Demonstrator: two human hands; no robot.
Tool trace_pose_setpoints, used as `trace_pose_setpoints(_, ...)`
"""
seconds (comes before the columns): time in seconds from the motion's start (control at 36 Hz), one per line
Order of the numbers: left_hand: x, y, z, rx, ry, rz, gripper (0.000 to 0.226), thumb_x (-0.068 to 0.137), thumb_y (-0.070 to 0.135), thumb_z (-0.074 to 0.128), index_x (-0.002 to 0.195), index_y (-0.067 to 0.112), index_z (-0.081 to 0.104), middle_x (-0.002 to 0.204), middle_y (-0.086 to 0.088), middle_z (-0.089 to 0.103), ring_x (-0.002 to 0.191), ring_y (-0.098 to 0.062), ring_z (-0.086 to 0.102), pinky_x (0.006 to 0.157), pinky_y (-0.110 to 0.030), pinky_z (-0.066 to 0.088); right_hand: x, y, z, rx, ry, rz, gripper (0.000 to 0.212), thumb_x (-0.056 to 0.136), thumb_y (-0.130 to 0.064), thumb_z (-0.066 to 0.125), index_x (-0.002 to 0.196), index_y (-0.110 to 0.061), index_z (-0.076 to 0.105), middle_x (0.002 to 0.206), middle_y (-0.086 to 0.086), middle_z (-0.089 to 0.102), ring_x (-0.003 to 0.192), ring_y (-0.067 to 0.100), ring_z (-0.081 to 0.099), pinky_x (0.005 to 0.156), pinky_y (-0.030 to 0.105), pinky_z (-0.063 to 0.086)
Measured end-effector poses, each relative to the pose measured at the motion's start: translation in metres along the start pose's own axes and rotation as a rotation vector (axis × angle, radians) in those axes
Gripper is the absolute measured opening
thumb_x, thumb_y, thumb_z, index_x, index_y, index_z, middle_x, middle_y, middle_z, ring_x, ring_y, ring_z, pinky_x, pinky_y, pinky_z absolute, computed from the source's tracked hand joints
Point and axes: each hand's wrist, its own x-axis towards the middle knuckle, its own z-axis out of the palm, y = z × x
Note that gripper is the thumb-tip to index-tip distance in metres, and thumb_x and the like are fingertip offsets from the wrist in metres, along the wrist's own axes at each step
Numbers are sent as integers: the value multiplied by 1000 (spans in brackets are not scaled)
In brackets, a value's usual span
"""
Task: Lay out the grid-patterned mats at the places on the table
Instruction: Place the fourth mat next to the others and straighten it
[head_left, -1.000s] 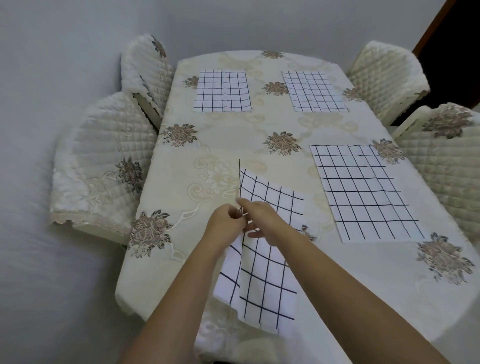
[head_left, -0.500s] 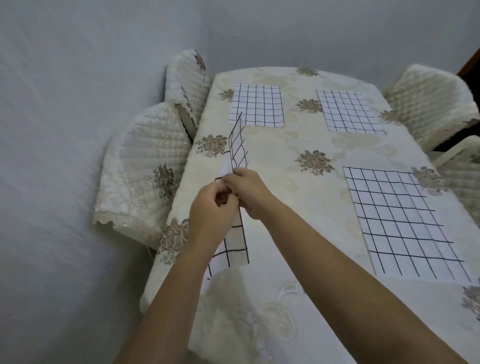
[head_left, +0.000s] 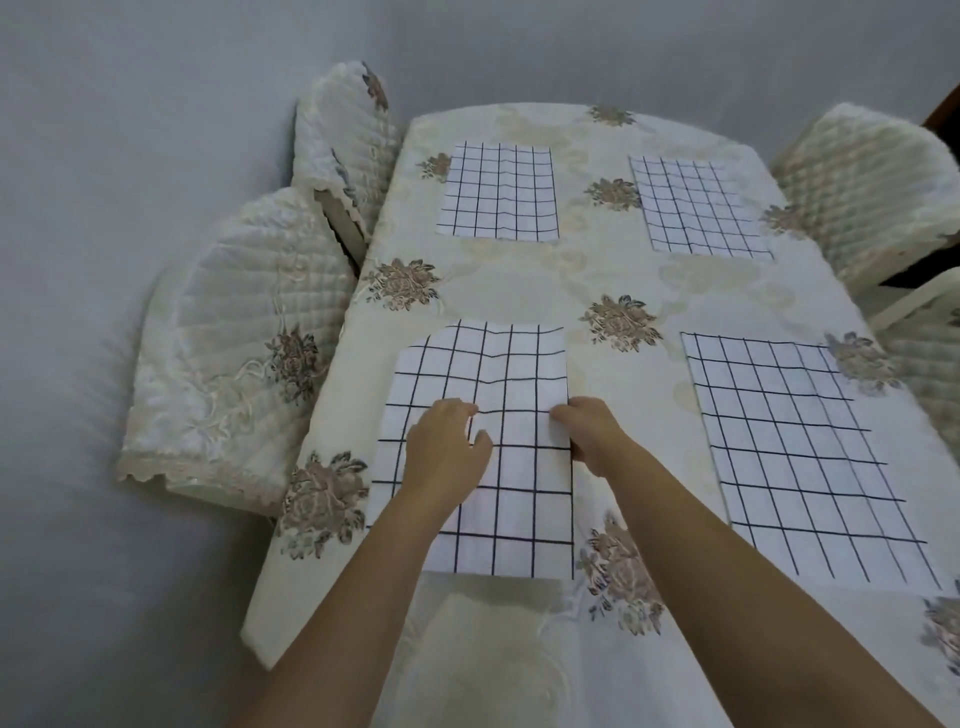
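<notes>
The left hand (head_left: 448, 451) lies open on the fourth mat (head_left: 480, 452) and the right hand (head_left: 589, 434) pinches its right edge; held upright half a second ago, it now lies flat on the counter (head_left: 519, 291), so all four places appear covered.

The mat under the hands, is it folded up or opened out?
Opened out: the mat lies flat on the table, one far corner turned under.

Soft, even, rather dim light with faint shadows, no glare, slightly soft focus, and wide-angle bending toward the edges.
</notes>
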Motion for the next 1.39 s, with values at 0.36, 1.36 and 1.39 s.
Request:
trace_pose_setpoints(0.36, 7, -36, 46, 349, -282, -141, 54, 97, 36, 37, 146, 20, 22, 158, 1, -1, 145, -22, -6, 114, -53, 7, 32, 41, -24, -233, 123, -23, 39, 87, -3, 47, 57, -16, 26, 56, 2, 23, 50, 17, 22, 49, 25, 16)
trace_pose_setpoints(1.36, 3, -55, 42, 293, -162, -138, 48, 97, 25, 36, 144, 17, 26, 158, -1, 2, 145, -20, -6, 114, -52, 7, 19, 55, -29, -196, 115, -45, 26, 92, -15, 47, 67, -12, 40, 62, 1, 36, 56, 16, 32, 51, 26, 24)
trace_pose_setpoints(1.39, 3, -55, 42, 292, -160, -140, 48, 97, 25, 36, 144, 18, 26, 158, -1, 2, 145, -19, -6, 114, -52, 6, 19, 58, -29, -200, 119, -48, 30, 91, -13, 47, 63, -13, 37, 60, 0, 35, 54, 16, 31, 51, 25, 24)
